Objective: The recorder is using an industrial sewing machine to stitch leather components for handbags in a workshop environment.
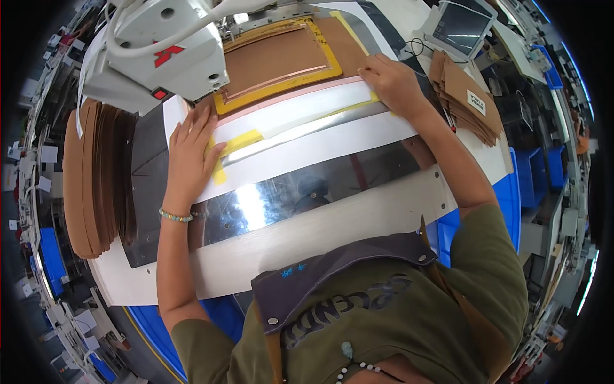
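A brown sheet (348, 48), which looks like leather or faux leather, lies on a white board under a yellow rectangular frame (278, 95). My left hand (190, 150) rests flat, fingers stretched forward, at the sheet's left edge by the frame's near left corner. The left thumb touches the board beside a strip of yellow tape (245, 140). My right hand (395, 84) has its fingers bent and pressed together on the sheet's right edge; the fingertips are partly hidden. Between my hands run a white strip (300, 120) and a shiny silver band (268, 146).
A white industrial sewing machine head (157, 61) overhangs the far left. Stacks of brown panels stand at left (89, 185) and right (470, 96). A control screen (462, 29) sits far right. A polished metal plate (300, 189) lies nearer me, with blue bins (508, 198) below.
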Demonstrator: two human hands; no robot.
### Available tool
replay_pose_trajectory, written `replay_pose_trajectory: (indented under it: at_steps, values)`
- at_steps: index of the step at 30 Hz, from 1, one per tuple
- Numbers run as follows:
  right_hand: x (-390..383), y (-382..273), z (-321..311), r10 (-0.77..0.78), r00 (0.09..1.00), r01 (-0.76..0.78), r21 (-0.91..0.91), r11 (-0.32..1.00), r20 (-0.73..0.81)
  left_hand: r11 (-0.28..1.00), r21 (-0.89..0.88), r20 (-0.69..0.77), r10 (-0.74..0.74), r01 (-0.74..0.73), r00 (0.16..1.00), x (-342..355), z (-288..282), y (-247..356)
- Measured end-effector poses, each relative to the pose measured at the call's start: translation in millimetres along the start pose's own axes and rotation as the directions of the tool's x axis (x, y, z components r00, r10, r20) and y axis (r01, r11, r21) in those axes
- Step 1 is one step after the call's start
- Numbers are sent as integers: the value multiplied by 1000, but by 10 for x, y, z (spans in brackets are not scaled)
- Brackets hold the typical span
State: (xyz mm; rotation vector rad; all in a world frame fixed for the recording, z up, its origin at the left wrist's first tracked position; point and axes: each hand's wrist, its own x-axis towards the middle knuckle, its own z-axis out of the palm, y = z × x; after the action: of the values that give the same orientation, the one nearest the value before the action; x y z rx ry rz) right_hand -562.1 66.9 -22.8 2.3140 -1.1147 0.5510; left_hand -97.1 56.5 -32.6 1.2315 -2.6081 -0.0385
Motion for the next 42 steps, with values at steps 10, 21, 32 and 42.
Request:
replay_pose_trajectory:
  at_steps: [10,21,32,42]
  values:
    - [-386,-225,-92,388,878,-412,28,911,280,995,61,-79,-77,82,994,-109,-28,11]
    - [-373,-217,-26,388,890,-414,69,908,242,986,91,-63,-135,141,989,-139,-8,-41]
    - [-400,-222,-47,368,892,-387,23,922,261,989,113,-107,-78,90,991,-132,-67,-24]
    - [-403,-185,-53,385,851,-427,44,903,357,987,112,-192,-90,113,977,-173,-134,83]
